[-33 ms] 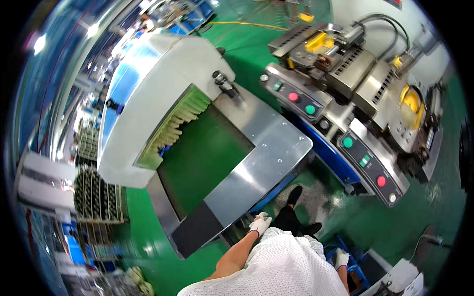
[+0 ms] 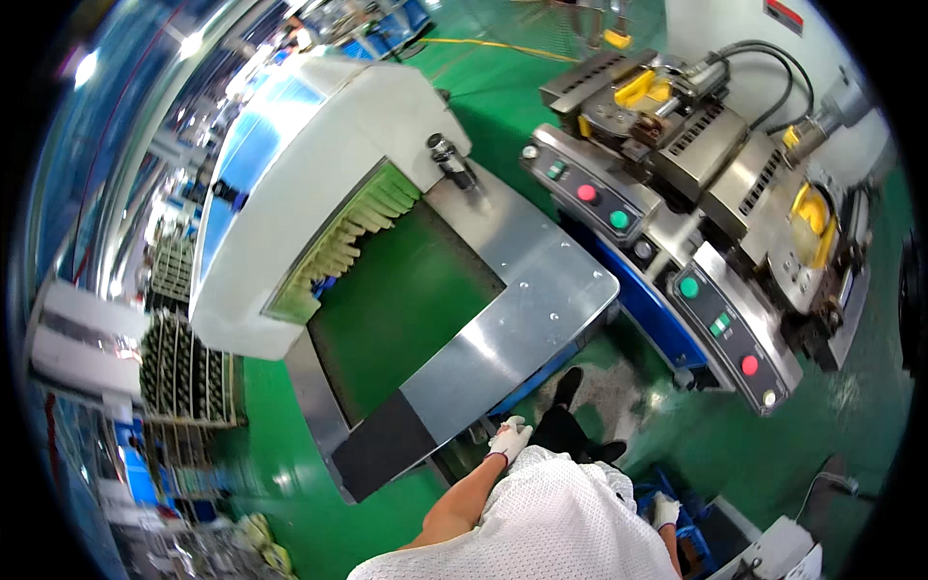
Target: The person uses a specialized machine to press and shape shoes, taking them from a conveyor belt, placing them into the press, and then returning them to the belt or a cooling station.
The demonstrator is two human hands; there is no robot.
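My left hand (image 2: 509, 438), in a white glove, is low at the front of a conveyor machine (image 2: 483, 358), just below its metal edge. Its fingers are loosely apart, and nothing shows in them. Down at my right side, my gloved right hand (image 2: 665, 509) is at a blue crate (image 2: 688, 532). The fingers there are too small to read, and I cannot make out anything in them. The machine's green belt (image 2: 401, 309) runs under a curtain of green strips (image 2: 353, 232) in a white hood (image 2: 319, 155). A small blue thing (image 2: 324, 286) shows at the strips.
At the right stands a metal press machine (image 2: 715, 164) with yellow pads and red and green buttons on its panels (image 2: 730, 324). Racks (image 2: 188, 372) holding rows of dark items stand at the left. A grey-white piece of equipment (image 2: 781, 553) is beside the crate.
The whole view has shifted slightly, with the press machine a little farther right and lower in the picture. Both hands stay almost where they were.
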